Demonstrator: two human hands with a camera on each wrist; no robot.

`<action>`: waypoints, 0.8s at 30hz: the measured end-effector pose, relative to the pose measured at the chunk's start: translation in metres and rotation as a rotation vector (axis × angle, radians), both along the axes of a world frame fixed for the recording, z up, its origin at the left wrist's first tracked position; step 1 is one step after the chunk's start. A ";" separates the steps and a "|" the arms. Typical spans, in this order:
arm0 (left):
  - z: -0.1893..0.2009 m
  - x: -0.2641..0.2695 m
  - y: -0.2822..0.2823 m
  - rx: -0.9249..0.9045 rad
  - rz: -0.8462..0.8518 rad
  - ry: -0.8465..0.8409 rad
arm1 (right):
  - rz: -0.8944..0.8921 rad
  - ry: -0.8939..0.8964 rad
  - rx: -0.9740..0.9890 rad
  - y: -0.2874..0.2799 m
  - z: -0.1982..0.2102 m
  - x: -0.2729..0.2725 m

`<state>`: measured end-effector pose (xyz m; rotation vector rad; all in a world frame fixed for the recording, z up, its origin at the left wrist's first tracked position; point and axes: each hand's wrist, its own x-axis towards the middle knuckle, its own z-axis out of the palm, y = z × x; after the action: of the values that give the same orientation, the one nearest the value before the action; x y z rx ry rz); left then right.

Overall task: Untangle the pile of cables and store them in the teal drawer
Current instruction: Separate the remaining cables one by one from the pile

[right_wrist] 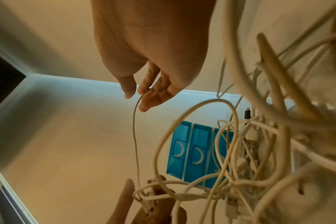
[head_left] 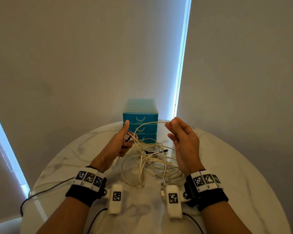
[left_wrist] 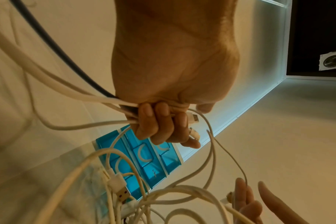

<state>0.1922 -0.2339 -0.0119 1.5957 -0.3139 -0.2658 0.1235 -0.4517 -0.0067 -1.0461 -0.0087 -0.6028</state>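
Note:
A tangle of white cables lies on the round marble table between my wrists. My left hand is raised over it, thumb up, fingers curled round a bundle of cable ends with plugs sticking out. My right hand is lifted to the right and pinches one thin white cable between thumb and fingertips. That cable arcs across to the left hand. The teal drawer unit stands behind, its three drawers closed.
A black plug lies in the pile. The drawer unit stands at the table's far edge against the wall. A dark wire hangs off the table's left edge. Loose plugs lie near my right wrist.

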 end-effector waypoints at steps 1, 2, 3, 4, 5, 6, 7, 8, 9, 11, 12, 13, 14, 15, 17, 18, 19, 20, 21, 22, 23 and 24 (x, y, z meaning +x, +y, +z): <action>-0.001 0.003 0.000 -0.002 -0.003 0.004 | 0.025 -0.006 -0.010 0.000 0.000 0.000; -0.002 0.004 0.000 -0.001 -0.005 0.002 | 0.076 -0.006 -0.055 0.001 0.000 -0.001; -0.003 0.005 -0.001 0.001 0.008 -0.003 | 0.151 0.009 -0.130 0.004 -0.001 -0.001; -0.003 0.004 -0.001 0.005 0.031 -0.011 | 0.233 0.044 -0.217 0.008 -0.002 -0.002; -0.003 0.002 -0.002 0.006 0.055 -0.019 | 0.305 0.089 -0.297 0.013 -0.003 -0.003; -0.002 0.000 -0.002 0.007 0.066 -0.030 | 0.355 0.132 -0.357 0.018 -0.004 -0.004; -0.001 -0.003 -0.002 0.022 0.065 -0.054 | 0.380 0.170 -0.407 0.023 -0.006 -0.004; 0.000 -0.004 -0.002 0.052 0.059 -0.093 | 0.383 0.201 -0.464 0.028 -0.008 -0.005; 0.000 -0.006 -0.003 0.093 0.053 -0.137 | 0.367 0.228 -0.529 0.031 -0.011 -0.005; 0.003 -0.010 -0.004 0.159 0.065 -0.204 | 0.314 0.250 -0.632 0.037 -0.015 -0.004; 0.004 -0.012 -0.004 0.176 0.076 -0.222 | 0.286 0.246 -0.674 0.039 -0.016 -0.004; 0.005 -0.012 -0.005 0.189 0.090 -0.233 | 0.263 0.233 -0.735 0.041 -0.018 -0.003; 0.006 -0.014 -0.006 0.198 0.102 -0.240 | 0.240 0.220 -0.829 0.042 -0.019 -0.002; 0.006 -0.014 -0.006 0.195 0.115 -0.242 | 0.215 0.208 -0.944 0.043 -0.021 0.000; 0.004 -0.011 -0.004 0.191 0.142 -0.249 | 0.168 0.175 -1.101 0.045 -0.026 0.001; 0.002 -0.009 -0.003 0.191 0.158 -0.252 | 0.143 0.152 -1.105 0.045 -0.025 0.000; 0.001 -0.007 -0.001 0.185 0.179 -0.254 | 0.117 0.120 -1.065 0.044 -0.022 -0.002; -0.001 -0.005 0.000 0.179 0.204 -0.254 | 0.102 0.082 -0.990 0.041 -0.019 -0.003; -0.003 -0.002 0.002 0.181 0.237 -0.249 | 0.100 0.045 -0.878 0.036 -0.014 -0.003; -0.003 0.000 0.003 0.185 0.274 -0.242 | 0.099 0.018 -0.756 0.030 -0.010 -0.004; -0.004 0.001 0.004 0.184 0.313 -0.236 | 0.106 -0.006 -0.626 0.024 -0.006 -0.004; -0.005 0.003 0.006 0.180 0.346 -0.227 | 0.136 -0.021 -0.492 0.017 -0.003 -0.004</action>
<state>0.1953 -0.2282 -0.0174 1.8296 -0.1854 0.1589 0.1194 -0.4348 -0.0097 -1.5018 -0.2554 -0.4976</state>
